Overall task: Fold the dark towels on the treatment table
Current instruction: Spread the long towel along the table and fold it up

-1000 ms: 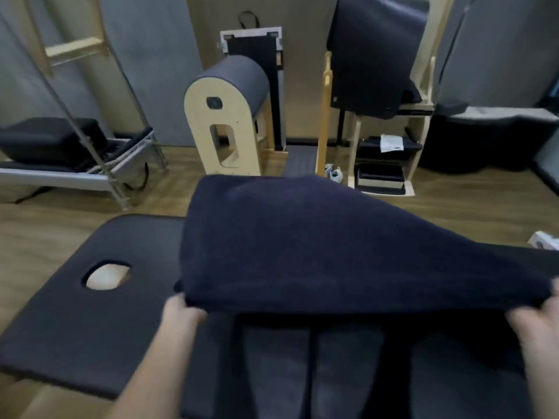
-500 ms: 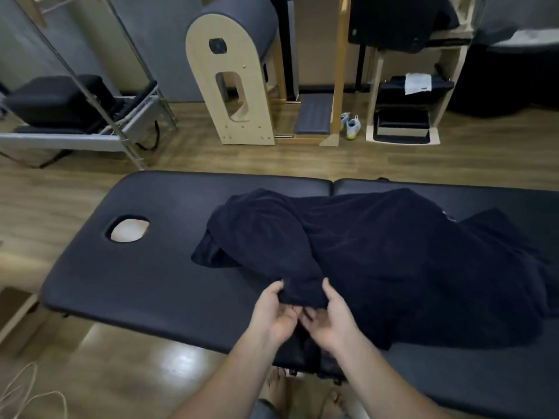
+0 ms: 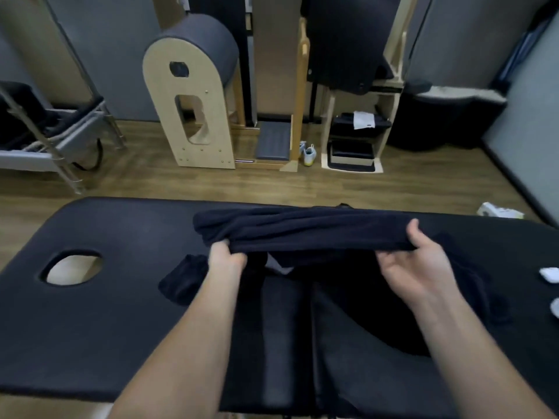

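Observation:
A dark navy towel (image 3: 305, 228) is stretched in a bunched band above the black treatment table (image 3: 99, 322). My left hand (image 3: 225, 257) grips its left end. My right hand (image 3: 420, 264) holds its right end, thumb over the top edge and fingers curled under. More dark towel cloth (image 3: 393, 313) lies on the table beneath and to the right, partly hidden by my arms; a loose corner (image 3: 181, 282) sticks out left of my left wrist.
The table has an oval face hole (image 3: 72, 267) at its left end. Two small white things (image 3: 550, 275) lie at its right edge. Beyond it on the wood floor stand a ladder barrel (image 3: 193, 95), a wooden rack with dark pads (image 3: 354, 140) and a metal-framed reformer (image 3: 51, 128).
Half a second ago both hands pinched one spot of a heaped towel at the near edge. Now they have moved apart and lifted the towel, stretching it between them.

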Demonstrator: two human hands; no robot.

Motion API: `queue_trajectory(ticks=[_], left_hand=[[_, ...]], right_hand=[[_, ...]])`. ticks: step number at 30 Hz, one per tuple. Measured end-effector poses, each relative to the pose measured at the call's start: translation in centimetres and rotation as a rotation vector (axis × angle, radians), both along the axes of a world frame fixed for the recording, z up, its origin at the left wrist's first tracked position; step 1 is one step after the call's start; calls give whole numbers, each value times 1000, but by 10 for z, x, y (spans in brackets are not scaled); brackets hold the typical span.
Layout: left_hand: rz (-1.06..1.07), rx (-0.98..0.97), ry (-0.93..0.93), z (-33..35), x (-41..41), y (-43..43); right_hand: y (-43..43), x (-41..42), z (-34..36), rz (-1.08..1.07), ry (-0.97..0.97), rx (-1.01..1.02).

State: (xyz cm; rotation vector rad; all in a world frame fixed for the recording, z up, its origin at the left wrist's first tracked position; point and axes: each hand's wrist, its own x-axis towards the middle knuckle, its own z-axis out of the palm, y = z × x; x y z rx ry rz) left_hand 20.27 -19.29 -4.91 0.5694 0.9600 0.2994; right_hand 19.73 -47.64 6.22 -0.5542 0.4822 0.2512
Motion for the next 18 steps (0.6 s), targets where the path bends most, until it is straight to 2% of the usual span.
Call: queue_trajectory(ticks=[1,3,7,8,10,11,13,16,18], left_hand=[[19,138,0,15,14,14],[83,403,-121,62,42,48],[-51,1174,-252,175,48,89],[-23,1307,-299,190,38,92],[86,1413,-335,182,16,100],[148,1375,-339,157,3,101],[267,1052,-256,87,-21,101],[361,467,57,-25,-68,89],[290,171,269,-87,-113,78]], right_hand=[[-7,6,4,-32,-1,-9],[-8,14,2,-89,8,-6],[9,29,2,-220,-13,57],[10,33,2,-250,-21,70],[11,36,-1,-281,-42,89],[12,34,-7,-278,-38,80],[16,23,-29,-252,42,18],[21,-1,-79,-232,206,-58],[18,-20,-113,-220,334,-111]])
